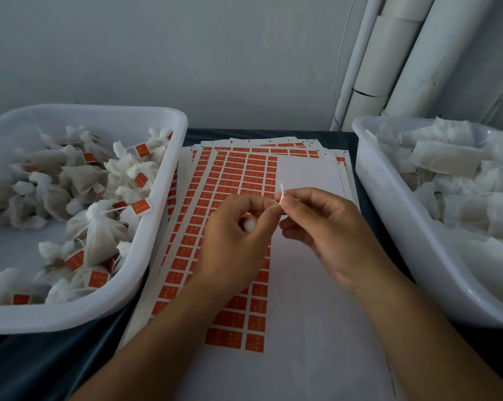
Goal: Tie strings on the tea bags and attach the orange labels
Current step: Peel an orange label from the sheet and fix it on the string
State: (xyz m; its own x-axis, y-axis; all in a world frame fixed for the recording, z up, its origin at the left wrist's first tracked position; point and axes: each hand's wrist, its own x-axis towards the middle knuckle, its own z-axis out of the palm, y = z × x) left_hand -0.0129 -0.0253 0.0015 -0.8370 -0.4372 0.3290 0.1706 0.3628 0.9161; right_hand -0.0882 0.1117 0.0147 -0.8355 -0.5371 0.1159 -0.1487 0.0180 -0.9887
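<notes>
Viewing the head camera feed, I find both hands meeting at the centre of the frame above the label sheets. My left hand [230, 241] is curled, its fingers closed round a small white tea bag [249, 223], of which only a rounded part shows inside the fist. My right hand [325, 227] pinches a thin white string [282, 193] between thumb and forefinger; one short end stands up above the fingertips, and the two hands touch at that point. Beneath them lies a stack of white sheets carrying rows of orange labels [230, 175], fanned slightly, with the right part of the top sheet already bare. A white tray [157, 227] at the left of the frame holds tied tea bags with orange labels attached, heaped loosely. A second white tray [389, 204] at the right of the frame holds flat white bags without labels. Both trays and the sheets rest on a bench [56, 357] covered in dark cloth. White pipes [389, 68] stand against the wall at the upper right.
</notes>
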